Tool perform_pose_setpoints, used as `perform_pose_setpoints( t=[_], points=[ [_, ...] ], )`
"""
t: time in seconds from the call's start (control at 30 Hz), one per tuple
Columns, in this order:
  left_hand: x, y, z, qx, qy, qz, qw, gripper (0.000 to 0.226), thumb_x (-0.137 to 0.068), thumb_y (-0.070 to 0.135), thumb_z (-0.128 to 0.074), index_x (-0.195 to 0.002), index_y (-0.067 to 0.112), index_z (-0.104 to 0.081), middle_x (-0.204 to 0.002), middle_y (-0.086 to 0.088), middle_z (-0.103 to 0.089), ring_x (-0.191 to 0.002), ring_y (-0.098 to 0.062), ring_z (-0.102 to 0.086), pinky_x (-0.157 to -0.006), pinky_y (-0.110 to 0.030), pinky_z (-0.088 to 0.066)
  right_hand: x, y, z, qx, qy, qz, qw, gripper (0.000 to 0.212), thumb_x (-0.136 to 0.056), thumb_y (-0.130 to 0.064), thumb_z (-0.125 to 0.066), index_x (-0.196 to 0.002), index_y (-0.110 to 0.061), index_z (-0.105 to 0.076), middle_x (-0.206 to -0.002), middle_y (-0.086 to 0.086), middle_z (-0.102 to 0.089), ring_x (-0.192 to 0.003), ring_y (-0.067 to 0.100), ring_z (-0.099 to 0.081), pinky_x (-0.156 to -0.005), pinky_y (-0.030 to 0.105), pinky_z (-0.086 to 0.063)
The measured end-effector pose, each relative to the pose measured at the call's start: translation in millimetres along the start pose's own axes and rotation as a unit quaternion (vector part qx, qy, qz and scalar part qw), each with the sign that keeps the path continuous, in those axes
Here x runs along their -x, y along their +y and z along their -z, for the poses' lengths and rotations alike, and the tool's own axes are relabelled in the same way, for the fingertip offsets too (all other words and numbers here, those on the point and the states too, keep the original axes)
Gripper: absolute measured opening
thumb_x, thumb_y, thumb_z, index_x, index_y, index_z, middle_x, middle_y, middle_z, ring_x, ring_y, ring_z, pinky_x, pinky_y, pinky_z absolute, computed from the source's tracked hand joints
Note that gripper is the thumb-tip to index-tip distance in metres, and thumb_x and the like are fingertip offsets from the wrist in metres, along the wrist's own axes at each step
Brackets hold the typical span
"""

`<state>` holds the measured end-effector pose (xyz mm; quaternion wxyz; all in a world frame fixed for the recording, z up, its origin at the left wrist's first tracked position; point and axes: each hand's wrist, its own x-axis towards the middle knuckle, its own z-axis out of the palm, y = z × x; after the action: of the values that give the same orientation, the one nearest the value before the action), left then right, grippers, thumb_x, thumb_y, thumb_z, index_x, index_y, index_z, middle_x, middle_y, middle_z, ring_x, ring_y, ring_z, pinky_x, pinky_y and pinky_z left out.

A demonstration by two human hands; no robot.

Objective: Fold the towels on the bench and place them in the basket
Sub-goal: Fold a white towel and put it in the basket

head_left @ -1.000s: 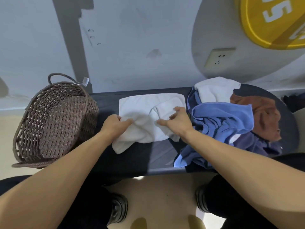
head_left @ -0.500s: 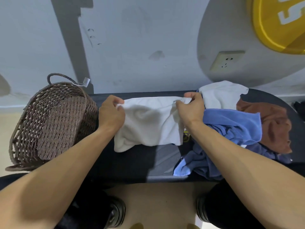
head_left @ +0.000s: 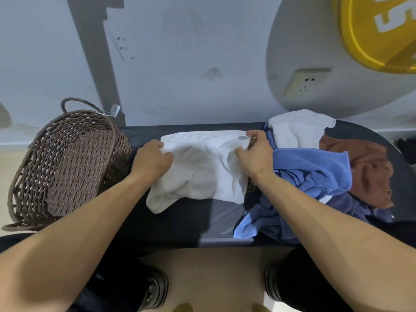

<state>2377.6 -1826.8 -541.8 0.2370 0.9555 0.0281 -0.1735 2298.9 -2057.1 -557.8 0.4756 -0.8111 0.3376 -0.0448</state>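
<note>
- 1 white towel [head_left: 202,167] lies mid-bench [head_left: 180,226], left hand [head_left: 152,162] and right hand [head_left: 255,154] each pinching a far corner
- 4 more towels in the pile [head_left: 315,172] just right
- 1 wicker basket [head_left: 65,163] left, with a blank tag
- Yellow sign [head_left: 380,30], letters cut off

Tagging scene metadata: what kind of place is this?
Probably a gym or changing area, not certain. A dark padded bench stands against a wall with a socket, a large yellow numbered disc beside it, and mixed towels by a wicker basket.
</note>
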Motion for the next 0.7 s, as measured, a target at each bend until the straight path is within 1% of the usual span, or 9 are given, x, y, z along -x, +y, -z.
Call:
perform_pose_setpoints(
  t=[0.07, 0.13, 0.17, 0.23, 0.3, 0.4, 0.5, 0.6, 0.7],
  points=[
    [-1, -1, -1, -0.028, -0.038, 0.008, 0.999, 0.059, -0.086, 0.027, -0.061, -0.141, 0.014, -0.042, -0.133, -0.013, -0.053, -0.116, -0.031, -0.055, -0.088, -0.035, -0.044, -1, -4, 3, -0.022, -0.047, -0.061, 0.997, 0.070, -0.083, -0.014, -0.071, -0.142, -0.011, -0.034, -0.124, 0.005, -0.055, -0.101, 0.020, -0.056, -0.085, 0.026, -0.042],
    [4, -7, -2, -0.068, -0.058, 0.014, 0.996, 0.065, -0.084, 0.029, -0.064, -0.140, 0.009, -0.037, -0.133, -0.016, -0.050, -0.113, -0.032, -0.055, -0.084, -0.037, -0.045, 3, -5, 4, 0.001, -0.083, -0.103, 0.991, 0.084, -0.081, -0.019, -0.075, -0.147, -0.007, -0.024, -0.141, 0.009, -0.045, -0.123, 0.026, -0.050, -0.087, 0.025, -0.037],
    [7, -12, -2, -0.087, -0.063, 0.022, 0.994, 0.069, -0.084, 0.031, -0.065, -0.140, 0.006, -0.034, -0.134, -0.017, -0.049, -0.115, -0.033, -0.054, -0.085, -0.038, -0.045, 7, -3, 5, 0.021, -0.087, -0.101, 0.991, 0.085, -0.080, -0.020, -0.076, -0.146, -0.004, -0.025, -0.138, 0.010, -0.045, -0.124, 0.026, -0.048, -0.085, 0.025, -0.036],
    [14, -25, -1, -0.130, -0.076, 0.044, 0.988, 0.079, -0.082, 0.038, -0.067, -0.141, 0.000, -0.032, -0.136, -0.019, -0.048, -0.117, -0.034, -0.054, -0.088, -0.039, -0.047, 18, 8, 7, 0.067, -0.096, -0.089, 0.989, 0.073, -0.078, -0.021, -0.078, -0.133, -0.001, -0.034, -0.118, 0.008, -0.049, -0.109, 0.024, -0.052, -0.077, 0.026, -0.039],
    [20, -38, 3, -0.145, -0.108, 0.076, 0.981, 0.078, -0.081, 0.048, -0.068, -0.134, -0.002, -0.040, -0.130, -0.017, -0.055, -0.104, -0.033, -0.061, -0.079, -0.038, -0.055, 30, 20, 11, 0.099, -0.139, -0.122, 0.978, 0.060, -0.078, -0.026, -0.079, -0.119, -0.003, -0.043, -0.107, 0.008, -0.052, -0.094, 0.023, -0.054, -0.066, 0.029, -0.043],
    [26, -53, 7, -0.059, -0.171, 0.113, 0.977, 0.060, -0.077, 0.054, -0.072, -0.097, -0.001, -0.065, -0.099, -0.015, -0.071, -0.079, -0.028, -0.068, -0.066, -0.039, -0.062, 43, 29, 13, 0.108, -0.195, -0.178, 0.958, 0.071, -0.071, -0.040, -0.085, -0.118, 0.003, -0.053, -0.110, 0.013, -0.065, -0.098, 0.028, -0.065, -0.079, 0.039, -0.057],
    [37, -62, 7, -0.014, -0.223, 0.126, 0.967, 0.053, -0.070, 0.052, -0.081, -0.088, 0.003, -0.070, -0.077, -0.011, -0.073, -0.066, -0.021, -0.070, -0.058, -0.031, -0.059, 56, 27, 13, 0.162, -0.207, -0.118, 0.958, 0.068, -0.066, -0.038, -0.088, -0.115, -0.005, -0.054, -0.107, 0.007, -0.064, -0.099, 0.027, -0.062, -0.078, 0.036, -0.053],
    [45, -59, 9, -0.003, -0.204, 0.063, 0.977, 0.042, -0.070, 0.040, -0.085, -0.078, 0.004, -0.066, -0.070, -0.010, -0.070, -0.059, -0.021, -0.063, -0.057, -0.031, -0.053, 66, 25, 21, 0.195, -0.227, -0.051, 0.953, 0.033, -0.070, -0.025, -0.084, -0.079, -0.013, -0.054, -0.074, 0.000, -0.056, -0.067, 0.017, -0.053, -0.053, 0.025, -0.041],
    [43, -46, 22, 0.007, -0.131, -0.060, 0.989, 0.042, -0.073, 0.036, -0.083, -0.060, 0.013, -0.050, -0.059, -0.001, -0.050, -0.056, -0.017, -0.045, -0.054, -0.030, -0.037, 67, 18, 31, 0.166, -0.178, -0.018, 0.970, 0.028, -0.073, -0.012, -0.075, -0.066, -0.012, -0.048, -0.063, 0.001, -0.051, -0.060, 0.019, -0.046, -0.048, 0.025, -0.037]
  ],
)
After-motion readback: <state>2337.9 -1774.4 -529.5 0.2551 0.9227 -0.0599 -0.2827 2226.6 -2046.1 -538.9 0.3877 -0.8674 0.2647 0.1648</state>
